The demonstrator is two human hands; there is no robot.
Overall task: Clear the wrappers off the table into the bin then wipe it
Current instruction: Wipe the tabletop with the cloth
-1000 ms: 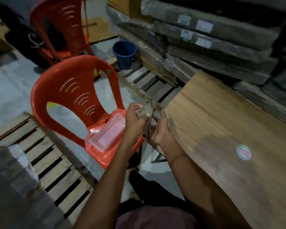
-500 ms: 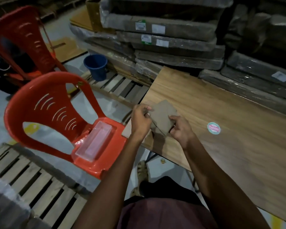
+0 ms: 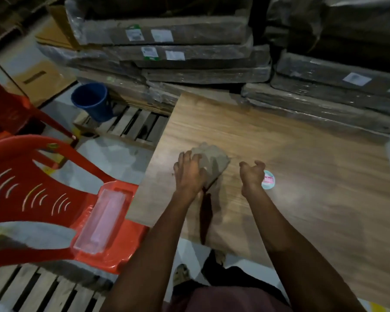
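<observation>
A grey-brown cloth (image 3: pixel 213 159) lies bunched on the wooden table (image 3: pixel 302 176). My left hand (image 3: pixel 189 172) presses down on the cloth's near left part, fingers spread over it. My right hand (image 3: pixel 252 174) hovers just right of the cloth with fingers loosely curled, holding nothing. A round teal and pink sticker (image 3: pixel 268 180) sits on the table beside my right hand. The blue bin (image 3: pixel 91 101) stands on the floor beyond the table's far left corner.
An orange plastic chair (image 3: pixel 43 199) stands left of the table with a clear plastic box (image 3: pixel 101 221) on its seat. A second orange chair (image 3: pixel 5 104) is behind it. Stacked wrapped boards (image 3: pixel 189 55) wall off the table's far side. Wooden pallets (image 3: pixel 126 124) lie on the floor.
The cloth went from being held up in both hands to lying on the table. My left hand now presses on it and my right hand has let go.
</observation>
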